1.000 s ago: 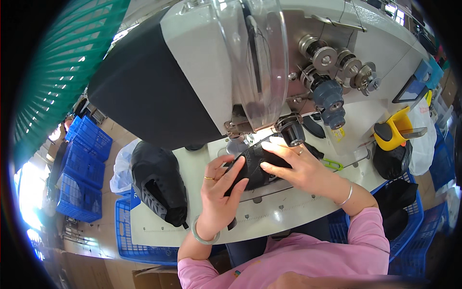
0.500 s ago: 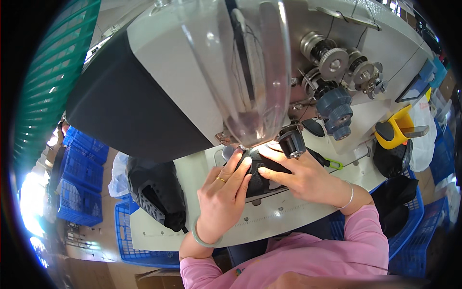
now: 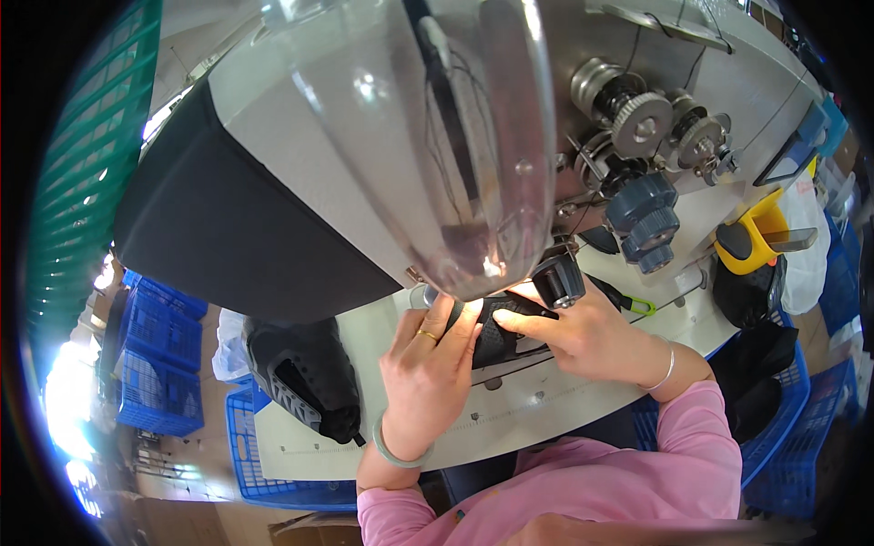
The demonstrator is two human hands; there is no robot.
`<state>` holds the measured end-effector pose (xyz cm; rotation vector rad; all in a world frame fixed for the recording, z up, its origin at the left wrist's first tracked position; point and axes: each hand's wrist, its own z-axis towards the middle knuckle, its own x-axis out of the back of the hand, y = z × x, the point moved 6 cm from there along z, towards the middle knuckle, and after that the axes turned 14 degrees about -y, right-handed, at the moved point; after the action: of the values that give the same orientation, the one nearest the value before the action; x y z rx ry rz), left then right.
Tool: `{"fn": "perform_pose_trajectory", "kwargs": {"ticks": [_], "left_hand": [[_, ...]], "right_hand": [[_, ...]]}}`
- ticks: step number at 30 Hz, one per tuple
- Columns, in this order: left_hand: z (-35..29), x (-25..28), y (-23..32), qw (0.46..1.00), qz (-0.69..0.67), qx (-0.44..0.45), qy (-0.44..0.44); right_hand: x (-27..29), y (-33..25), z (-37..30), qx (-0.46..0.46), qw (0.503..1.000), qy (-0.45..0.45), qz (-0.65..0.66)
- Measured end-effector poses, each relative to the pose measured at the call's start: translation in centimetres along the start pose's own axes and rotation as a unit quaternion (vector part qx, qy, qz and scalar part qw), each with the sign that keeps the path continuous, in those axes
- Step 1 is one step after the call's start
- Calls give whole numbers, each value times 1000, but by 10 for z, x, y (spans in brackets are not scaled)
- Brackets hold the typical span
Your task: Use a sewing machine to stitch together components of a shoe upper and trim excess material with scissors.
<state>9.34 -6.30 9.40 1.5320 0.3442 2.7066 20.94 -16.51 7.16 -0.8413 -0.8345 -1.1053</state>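
Observation:
A black shoe upper (image 3: pixel 494 342) lies on the pale sewing machine bed, beneath the clear guard (image 3: pixel 473 182). My left hand (image 3: pixel 428 364), with a ring and a bangle, grips its left side, fingers pointing toward the needle area. From the right, my right hand (image 3: pixel 592 337) holds the other side, its thumb across the dark material and its fingertips partly behind the machine's black knob (image 3: pixel 557 280). The guard and my fingers hide the needle and the stitching spot. Another black shoe upper (image 3: pixel 305 378) rests on the bed to the left.
Tension dials (image 3: pixel 642 123) project from the machine head (image 3: pixel 300 109). A green-handled tool (image 3: pixel 641 307) lies right of my right hand. Beyond it hangs a yellow holder (image 3: pixel 754 238) above black pieces. Blue crates (image 3: pixel 159 391) stand at left, and a blue basket (image 3: pixel 246 455) sits below the bed.
The view has shifted slightly, so the machine head looks larger. My right fingers have moved a little on the shoe upper, which appears turned slightly; both hands stay on it.

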Motion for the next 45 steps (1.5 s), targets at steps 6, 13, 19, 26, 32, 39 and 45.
{"fn": "perform_pose_trajectory", "kwargs": {"ticks": [6,13,19,26,32,39,45], "left_hand": [[0,-4,5,1000,25,3,6],[-2,-6,3,995,89,-26,39],[-2,-3,6,998,47,27,8],[-3,8,-16,986,-162,21,21],[-6,5,-6,999,-43,-26,13],[-5,4,0,1000,2,-7,6],[-2,1,0,998,56,-8,4]], "right_hand": [[1,4,0,-2,1000,2,18],[-1,7,3,3,999,20,35],[2,6,5,13,1000,5,17],[5,4,4,38,999,-16,-27],[6,2,5,39,998,-8,-46],[4,-1,7,24,998,18,-52],[7,7,9,30,996,54,-59]]}}
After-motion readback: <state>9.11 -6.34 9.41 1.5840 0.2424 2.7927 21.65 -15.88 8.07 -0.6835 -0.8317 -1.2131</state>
